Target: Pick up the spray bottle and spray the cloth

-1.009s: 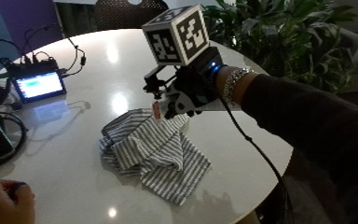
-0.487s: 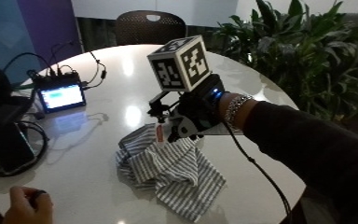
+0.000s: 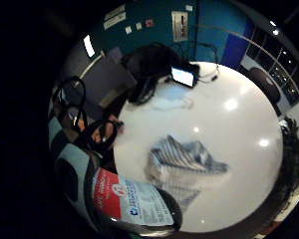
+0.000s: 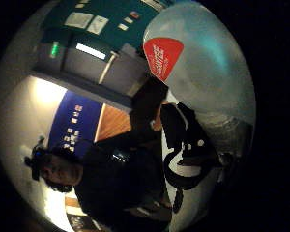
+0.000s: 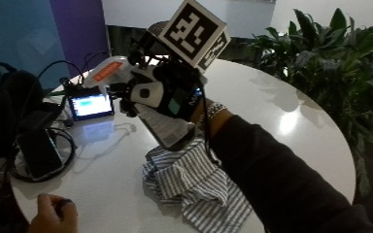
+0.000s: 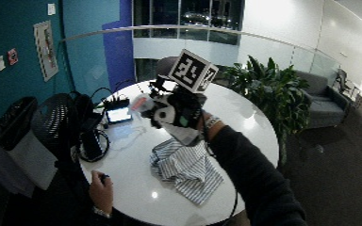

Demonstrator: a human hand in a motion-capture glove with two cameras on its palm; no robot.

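From the outside view, my gloved right hand point(image 5: 167, 94) grips the spray bottle point(image 5: 167, 127) in the air, tilted, with its labelled body below the palm. The bottle hangs over the far edge of the striped grey-and-white cloth point(image 5: 193, 189), which lies crumpled on the round white table point(image 5: 290, 121). Its red-and-white label point(image 3: 134, 204) fills the rim of the little finger side palm view, with the cloth point(image 3: 184, 162) on the table beyond. In the thumb side palm view the pale bottle point(image 4: 203, 58) looms close. The wide view shows the hand point(image 6: 175, 110) above the cloth point(image 6: 184, 167).
A small lit screen point(image 5: 91, 104) with cables stands at the table's far left. A phone point(image 5: 38, 150) lies on a cable loop beside it. A bare hand point(image 5: 51, 213) rests at the near edge. Large plants point(image 5: 342, 73) stand behind the table.
The outside camera has moved nearer and round. My hand still holds the bottle and now looks higher above the cloth, with the bottle more tilted. The cloth has not moved.
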